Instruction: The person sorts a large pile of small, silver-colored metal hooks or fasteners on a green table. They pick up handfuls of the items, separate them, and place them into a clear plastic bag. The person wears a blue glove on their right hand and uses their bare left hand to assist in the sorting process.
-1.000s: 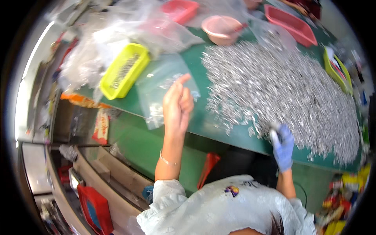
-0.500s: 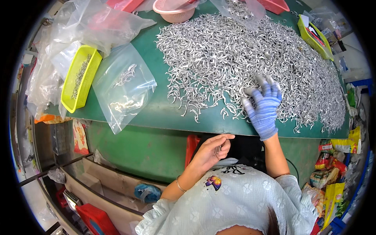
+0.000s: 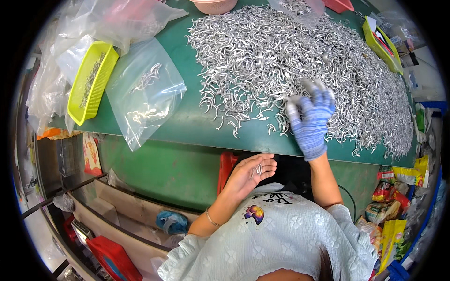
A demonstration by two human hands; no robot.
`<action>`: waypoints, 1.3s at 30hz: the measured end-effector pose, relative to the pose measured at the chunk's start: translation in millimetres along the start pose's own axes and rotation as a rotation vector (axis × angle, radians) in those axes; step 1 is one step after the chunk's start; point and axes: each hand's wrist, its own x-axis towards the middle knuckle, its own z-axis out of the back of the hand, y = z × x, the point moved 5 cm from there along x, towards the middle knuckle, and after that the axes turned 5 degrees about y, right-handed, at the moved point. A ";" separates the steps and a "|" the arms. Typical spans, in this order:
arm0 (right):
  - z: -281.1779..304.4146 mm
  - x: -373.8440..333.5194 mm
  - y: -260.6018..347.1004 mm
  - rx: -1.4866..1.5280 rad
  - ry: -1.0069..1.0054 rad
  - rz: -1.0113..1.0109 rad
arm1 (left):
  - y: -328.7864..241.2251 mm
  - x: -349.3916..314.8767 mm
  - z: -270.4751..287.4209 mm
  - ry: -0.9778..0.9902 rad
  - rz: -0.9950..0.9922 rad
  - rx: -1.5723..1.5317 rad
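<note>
A broad heap of small curved silvery metal pieces [image 3: 262,61] covers much of the green table [image 3: 197,124]. My right hand [image 3: 311,122], in a blue-striped glove with grey fingertips, rests at the heap's near edge. Its thumb stands apart from the fingers, and I see no piece held in it. My bare left hand [image 3: 248,174] is palm up just off the table's front edge, its fingers half curled around a few curved metal pieces [image 3: 256,169]. Left of the heap lies a clear plastic bag [image 3: 149,100] with some of these pieces in it.
A yellow-green basket [image 3: 107,70] of small metal parts stands at the left beside crumpled plastic bags [image 3: 98,21]. A pink bowl [image 3: 214,6] is at the far edge. Another yellow-green basket [image 3: 382,51] sits far right. Colourful packets [image 3: 393,196] lie below the right end.
My left hand has opened a little, showing the metal pieces in the palm more plainly. My right hand has drawn slightly back and left along the heap. The view has shifted slightly.
</note>
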 end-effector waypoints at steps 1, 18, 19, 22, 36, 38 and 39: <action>4.8 0.1 -6.3 -0.039 -0.004 -0.039 | 0.2 -0.4 1.2 -0.011 -0.001 0.002; -8.3 6.6 22.6 0.062 0.169 0.120 | -2.3 -2.1 3.7 -0.046 -0.040 0.010; -4.7 5.1 19.1 0.100 0.145 0.097 | -1.7 -2.7 4.9 -0.051 -0.043 0.004; 4.8 3.1 17.4 0.076 0.114 0.075 | -1.3 -4.2 4.0 0.029 -0.043 -0.066; 15.1 -6.1 8.8 0.417 0.154 0.010 | -19.6 -10.5 -27.7 0.068 -0.111 0.047; 9.2 -10.5 6.2 0.422 0.181 -0.021 | -21.0 -9.9 -32.7 0.081 -0.126 0.056; 8.5 -11.8 5.3 0.435 0.189 -0.031 | -21.3 -9.8 -35.0 0.084 -0.135 0.065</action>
